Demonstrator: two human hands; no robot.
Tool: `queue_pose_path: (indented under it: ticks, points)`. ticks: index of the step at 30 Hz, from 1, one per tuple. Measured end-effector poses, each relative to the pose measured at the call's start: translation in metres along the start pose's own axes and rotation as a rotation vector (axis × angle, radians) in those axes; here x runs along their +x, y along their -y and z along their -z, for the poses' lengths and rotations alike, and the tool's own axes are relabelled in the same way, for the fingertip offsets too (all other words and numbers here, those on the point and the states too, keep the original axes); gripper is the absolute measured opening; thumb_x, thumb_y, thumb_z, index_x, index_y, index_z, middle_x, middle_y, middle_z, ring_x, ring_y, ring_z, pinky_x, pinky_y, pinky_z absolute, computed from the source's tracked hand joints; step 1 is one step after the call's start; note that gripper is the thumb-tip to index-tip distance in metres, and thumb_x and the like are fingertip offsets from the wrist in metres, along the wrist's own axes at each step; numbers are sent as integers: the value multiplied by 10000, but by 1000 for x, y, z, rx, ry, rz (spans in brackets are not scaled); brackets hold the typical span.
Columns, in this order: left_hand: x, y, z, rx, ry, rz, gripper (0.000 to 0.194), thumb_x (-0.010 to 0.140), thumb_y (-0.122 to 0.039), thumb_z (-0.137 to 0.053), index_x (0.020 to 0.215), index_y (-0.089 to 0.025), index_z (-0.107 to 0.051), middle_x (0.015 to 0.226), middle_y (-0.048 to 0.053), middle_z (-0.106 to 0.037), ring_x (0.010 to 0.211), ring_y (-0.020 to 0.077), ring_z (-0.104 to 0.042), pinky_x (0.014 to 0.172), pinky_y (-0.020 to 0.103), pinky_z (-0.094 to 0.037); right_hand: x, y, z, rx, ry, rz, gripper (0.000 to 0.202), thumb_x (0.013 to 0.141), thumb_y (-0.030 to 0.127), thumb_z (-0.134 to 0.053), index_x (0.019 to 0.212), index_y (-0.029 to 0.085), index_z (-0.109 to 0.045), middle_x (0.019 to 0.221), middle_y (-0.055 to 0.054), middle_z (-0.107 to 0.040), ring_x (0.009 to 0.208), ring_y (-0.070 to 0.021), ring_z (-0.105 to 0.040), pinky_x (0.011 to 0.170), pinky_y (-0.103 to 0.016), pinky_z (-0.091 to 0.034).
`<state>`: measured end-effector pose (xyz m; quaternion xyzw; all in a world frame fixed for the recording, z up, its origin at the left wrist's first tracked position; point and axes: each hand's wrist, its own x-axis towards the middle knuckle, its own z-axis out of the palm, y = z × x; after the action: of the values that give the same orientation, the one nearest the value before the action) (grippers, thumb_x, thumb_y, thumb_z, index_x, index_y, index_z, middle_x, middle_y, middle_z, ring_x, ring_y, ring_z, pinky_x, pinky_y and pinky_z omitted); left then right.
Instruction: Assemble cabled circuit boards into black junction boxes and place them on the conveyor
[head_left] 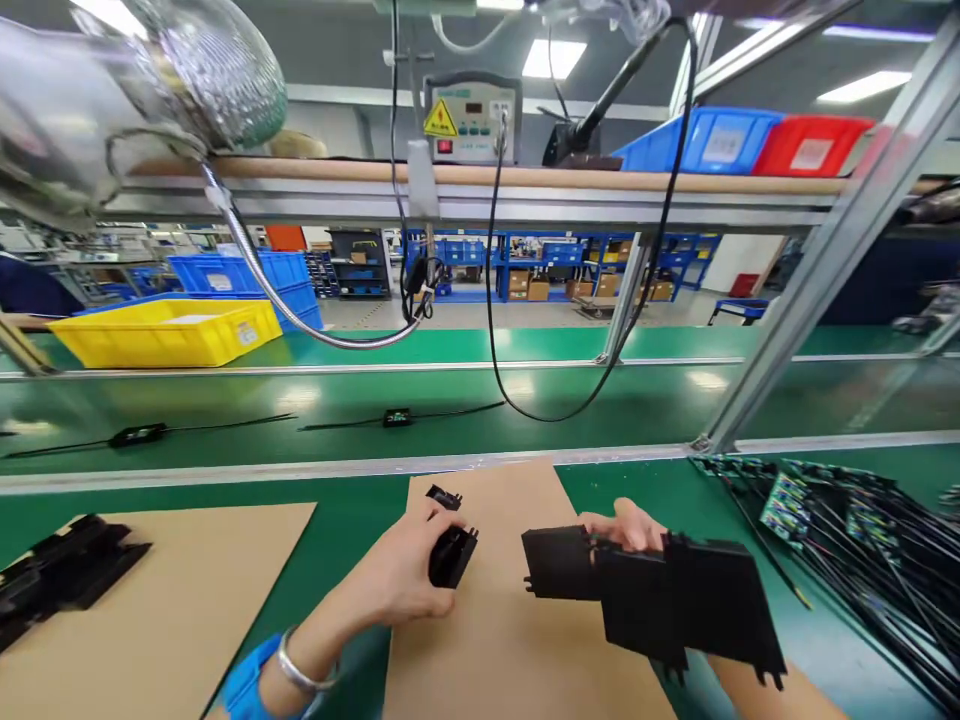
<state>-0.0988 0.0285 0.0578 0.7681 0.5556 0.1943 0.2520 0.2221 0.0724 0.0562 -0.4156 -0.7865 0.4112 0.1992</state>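
My left hand (401, 572), with a bracelet on its wrist, is closed around a small black plastic part (452, 556) above the brown cardboard sheet (517, 640). Just past its fingertips shows another small black piece (444, 497); I cannot tell whether it is held or lying there. On the right, my right hand (628, 526) grips several black plastic housings (679, 605) in a row, raised over the sheet's right edge. They hide most of its fingers and palm. The two hands are apart.
More black housings (64, 570) lie on a second cardboard sheet (187, 600) at left. Wired circuit boards (825, 520) are heaped at right beside a slanted metal post (817, 240). A black cable (491, 290) hangs in front. A yellow bin (169, 335) stands farther back.
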Motion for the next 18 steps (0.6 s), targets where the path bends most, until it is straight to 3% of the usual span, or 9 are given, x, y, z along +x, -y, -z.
queue_pose_path:
  ticks: [3,5,8,11,15,18]
  points:
    - [9,3,-24,132,45,13,660,533,-241,-757,1177,-285,-621,1235,95,-527,1093,359,-542,902,427,-465,-6,3,-4,42,258,141,290,642,423,-740,811,232,-603,1109,-56,-602,963,-245,-610,807,-345,-493]
    - [9,5,-34,135,82,35,740,516,-266,-799,1229,-288,-604,1289,104,-517,1167,390,-508,953,457,-444,-4,11,-24,-147,359,160,301,593,285,-730,881,243,-654,1106,-58,-574,969,-249,-583,819,-349,-476]
    - [3,7,-37,140,110,44,774,566,-268,-792,1301,-297,-550,1405,91,-445,1242,364,-475,1016,442,-418,-2,24,-66,-560,296,63,269,640,175,-620,902,201,-674,1044,-130,-569,970,-318,-564,801,-417,-466]
    - [-1,7,-32,153,92,24,687,622,-207,-724,1280,-305,-550,1418,61,-430,1283,327,-435,1050,421,-392,-4,27,-88,-601,220,20,231,760,243,-570,961,178,-664,1053,-162,-575,979,-340,-568,817,-447,-457]
    - [-4,11,-19,171,19,0,621,595,-76,-592,1181,-279,-598,1347,61,-479,1218,335,-456,998,450,-416,-14,17,-74,-403,137,71,191,867,294,-517,999,232,-641,1023,-78,-605,929,-251,-587,827,-376,-451]
    - [-10,19,-4,141,-22,-34,558,611,-31,-497,1107,-253,-620,1231,59,-545,1121,284,-520,961,406,-447,-18,9,-60,-435,95,100,171,865,226,-509,967,214,-645,986,-79,-629,978,-260,-567,832,-372,-438]
